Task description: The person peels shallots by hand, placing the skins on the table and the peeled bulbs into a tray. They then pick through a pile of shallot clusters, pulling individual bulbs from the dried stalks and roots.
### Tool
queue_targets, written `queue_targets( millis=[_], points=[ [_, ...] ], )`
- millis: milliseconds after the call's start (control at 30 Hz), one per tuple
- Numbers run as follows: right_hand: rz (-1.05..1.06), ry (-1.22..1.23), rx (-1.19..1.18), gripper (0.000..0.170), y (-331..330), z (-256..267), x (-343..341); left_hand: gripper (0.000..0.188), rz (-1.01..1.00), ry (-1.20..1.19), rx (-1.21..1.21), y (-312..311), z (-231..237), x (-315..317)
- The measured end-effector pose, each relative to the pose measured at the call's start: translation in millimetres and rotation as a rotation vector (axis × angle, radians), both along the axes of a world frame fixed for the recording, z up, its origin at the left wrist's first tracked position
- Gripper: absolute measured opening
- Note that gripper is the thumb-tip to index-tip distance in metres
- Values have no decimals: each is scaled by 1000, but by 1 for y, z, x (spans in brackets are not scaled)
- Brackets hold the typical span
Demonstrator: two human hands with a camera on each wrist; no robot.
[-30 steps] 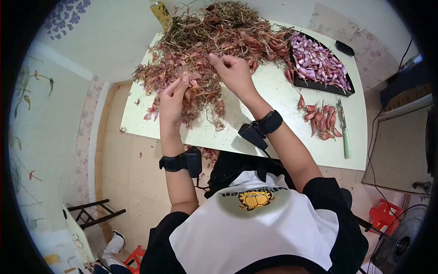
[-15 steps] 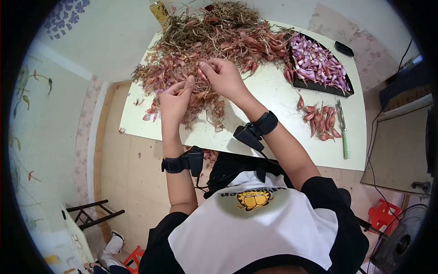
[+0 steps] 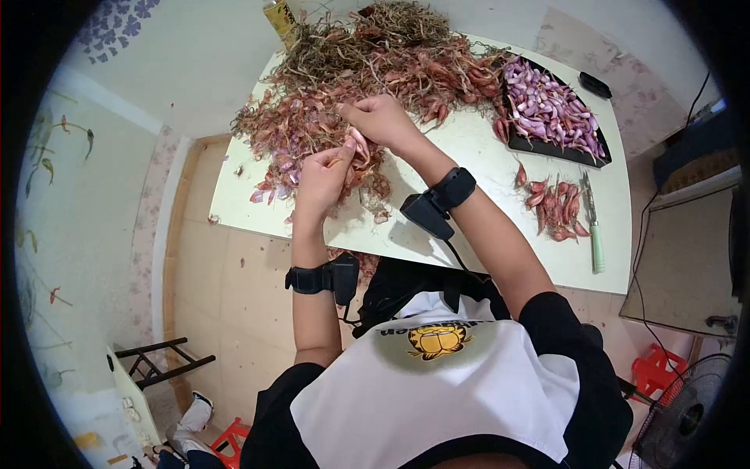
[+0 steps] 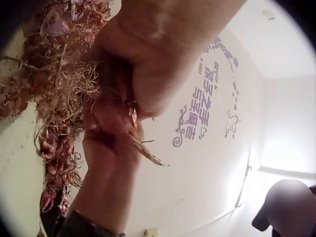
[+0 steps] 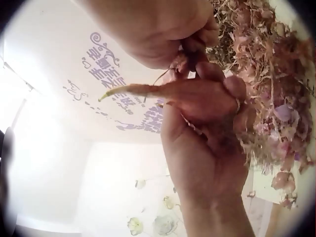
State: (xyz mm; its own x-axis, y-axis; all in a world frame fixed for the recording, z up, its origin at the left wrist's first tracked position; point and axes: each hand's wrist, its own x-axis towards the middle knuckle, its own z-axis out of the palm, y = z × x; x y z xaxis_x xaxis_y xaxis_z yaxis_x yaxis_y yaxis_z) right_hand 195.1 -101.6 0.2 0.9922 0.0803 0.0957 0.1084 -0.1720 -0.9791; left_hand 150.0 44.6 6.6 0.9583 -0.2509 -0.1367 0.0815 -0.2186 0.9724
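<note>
A reddish shallot (image 5: 202, 96) with a long dry tip lies in the curled fingers of my left hand (image 3: 322, 178), over the front of the peel heap. Close above it is my right hand (image 3: 383, 125), its thumb and fingers drawn together at a scrap of papery shallot skin (image 5: 180, 62). In the left wrist view the dry tip (image 4: 148, 151) sticks out between the two hands. The fingers partly hide the bulb.
A heap of roots and skins (image 3: 367, 59) spreads over the back left of the table (image 3: 469, 234). To the right stand a black tray (image 3: 558, 152) of peeled shallots, several unpeeled shallots (image 3: 558, 207) and a green-handled knife (image 3: 596, 242). A yellow-labelled bottle (image 3: 279, 19) stands behind.
My left hand has moved right, closer under my right hand. The right hand came down and left at first, then shifted slightly. A pale pink shallot side now shows between them.
</note>
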Motion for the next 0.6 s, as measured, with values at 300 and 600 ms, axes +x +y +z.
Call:
queue_targets(
  millis=[300,600],
  points=[
    [-57,-154,-12,30,3,-19,13,28,252,-86,-123,-1,-3,-5],
    [135,1,99,25,2,-2,-9,32,221,-203,20,-5,-18,3]
  ],
)
